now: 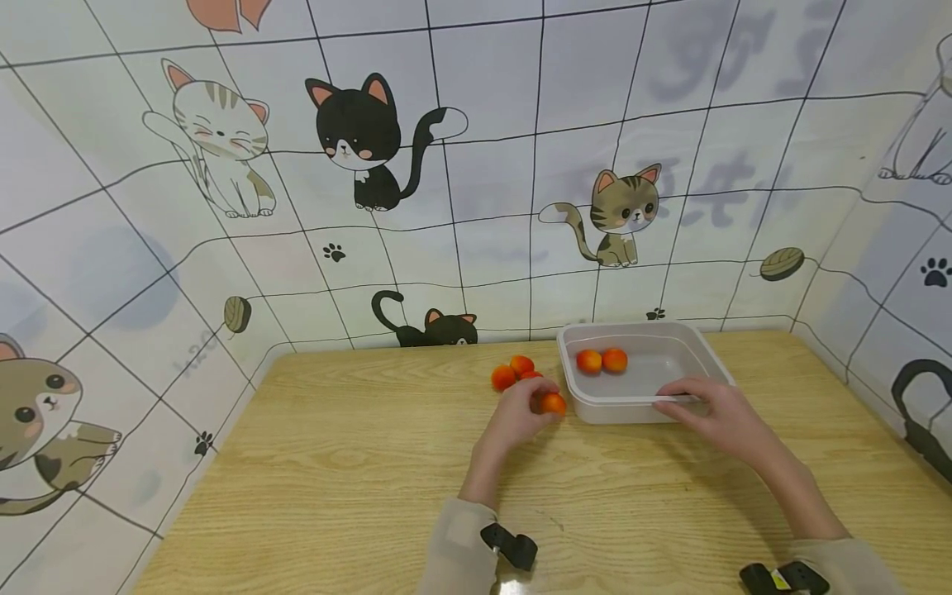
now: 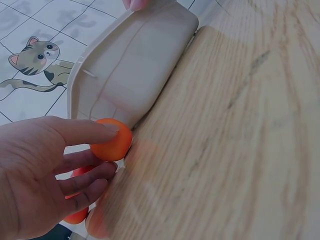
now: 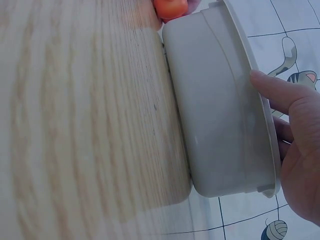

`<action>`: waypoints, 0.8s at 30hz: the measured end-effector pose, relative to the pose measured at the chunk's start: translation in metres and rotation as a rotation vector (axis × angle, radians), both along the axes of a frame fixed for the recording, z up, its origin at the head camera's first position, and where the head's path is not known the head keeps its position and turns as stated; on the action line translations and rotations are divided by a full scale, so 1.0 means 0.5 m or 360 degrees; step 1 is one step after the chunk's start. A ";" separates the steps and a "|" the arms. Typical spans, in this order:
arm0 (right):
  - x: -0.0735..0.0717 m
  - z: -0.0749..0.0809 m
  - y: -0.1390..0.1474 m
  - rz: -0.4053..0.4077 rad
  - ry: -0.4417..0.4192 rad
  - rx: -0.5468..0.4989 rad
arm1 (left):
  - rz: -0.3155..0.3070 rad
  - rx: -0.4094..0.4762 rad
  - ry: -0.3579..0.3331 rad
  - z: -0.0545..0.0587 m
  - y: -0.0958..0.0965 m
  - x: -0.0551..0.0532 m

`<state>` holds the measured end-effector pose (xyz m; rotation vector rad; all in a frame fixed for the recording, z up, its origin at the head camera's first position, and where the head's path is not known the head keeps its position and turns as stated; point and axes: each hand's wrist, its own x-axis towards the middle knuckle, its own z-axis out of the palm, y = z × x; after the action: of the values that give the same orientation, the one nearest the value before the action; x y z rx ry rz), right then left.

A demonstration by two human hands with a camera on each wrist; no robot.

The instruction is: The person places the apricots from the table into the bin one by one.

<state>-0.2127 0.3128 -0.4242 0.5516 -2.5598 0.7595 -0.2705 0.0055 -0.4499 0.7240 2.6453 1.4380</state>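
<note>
Orange-red round things, off-white, perhaps greyish box, yellowish wood-grained table, cat-patterned black-gridded pale wall

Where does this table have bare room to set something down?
Bare table lies left of the left hand and loose orange fruits, and between the forearms. The plastic tub has free floor right of two fruits. Crowding: the tub's left side, where the left hand pinches another fruit, and its front rim, held by the right hand.

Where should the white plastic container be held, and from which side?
Probably by the near long rim, approached from the near side. The container stands upright with that edge facing the viewer, and its thin rim projects beyond the sidewall, giving a pinch something to hold. The right hand pinches it there.
</note>
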 end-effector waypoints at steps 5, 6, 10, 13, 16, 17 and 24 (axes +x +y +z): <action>-0.001 -0.001 0.001 0.0000 0.0004 -0.0004 | 0.0023 -0.0018 -0.0008 -0.002 -0.001 -0.004; -0.001 -0.001 0.000 0.0000 0.0005 -0.0004 | 0.0024 -0.0019 -0.0009 -0.001 -0.001 -0.005; -0.001 -0.001 0.000 -0.0001 0.0011 0.0002 | 0.0024 -0.0003 -0.0011 0.004 -0.003 -0.005; -0.001 0.000 -0.001 -0.0004 0.0014 0.0007 | 0.0032 0.0022 -0.0002 0.015 -0.006 -0.003; -0.001 -0.001 -0.001 -0.0003 0.0014 0.0005 | 0.0048 0.0057 -0.0009 0.026 -0.010 0.000; -0.001 -0.001 -0.001 -0.0003 0.0014 0.0002 | 0.0051 0.0072 -0.0011 0.029 -0.011 0.000; -0.002 -0.004 0.001 0.0003 0.0010 -0.0016 | 0.0067 0.0161 0.0023 0.040 -0.015 -0.001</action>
<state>-0.2135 0.3132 -0.4263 0.5525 -2.5486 0.7700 -0.2709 -0.0018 -0.4297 0.6930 2.6298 1.5938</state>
